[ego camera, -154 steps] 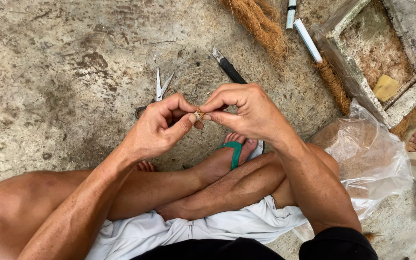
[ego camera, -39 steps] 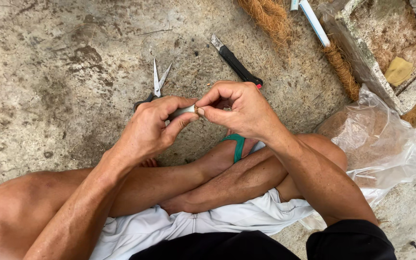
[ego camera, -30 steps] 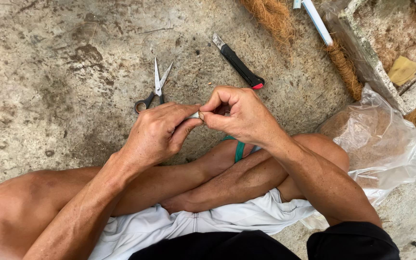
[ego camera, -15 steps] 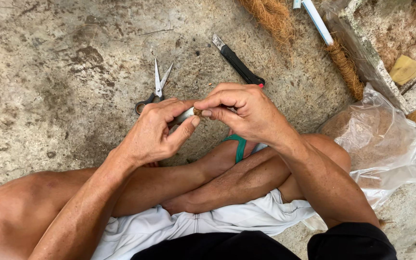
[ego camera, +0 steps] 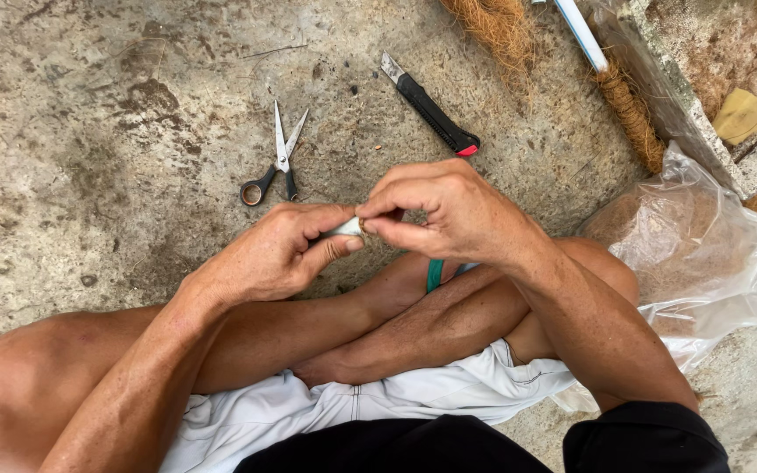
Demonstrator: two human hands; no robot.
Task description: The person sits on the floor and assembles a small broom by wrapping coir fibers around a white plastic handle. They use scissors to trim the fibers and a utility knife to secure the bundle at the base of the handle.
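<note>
I sit cross-legged on a concrete floor. My left hand (ego camera: 278, 250) grips a small pale tube-like piece (ego camera: 346, 229) between thumb and fingers. My right hand (ego camera: 453, 210) pinches the end of the same piece, fingertips meeting the left thumb. Most of the piece is hidden inside the two hands. Both hands hover above my crossed shins, just in front of my feet.
Small scissors (ego camera: 275, 162) lie open on the floor beyond my left hand. A black utility knife (ego camera: 429, 106) with a red end lies beyond my right hand. Brown fibre (ego camera: 497, 26), a fibre rope (ego camera: 628, 109), a white pen-like stick (ego camera: 582, 35) and a clear plastic bag (ego camera: 703, 245) sit at right.
Both hands stay together on the small piece, with fingers shifting slightly as they work it. The hands have drifted a little lower and to the right in view.
</note>
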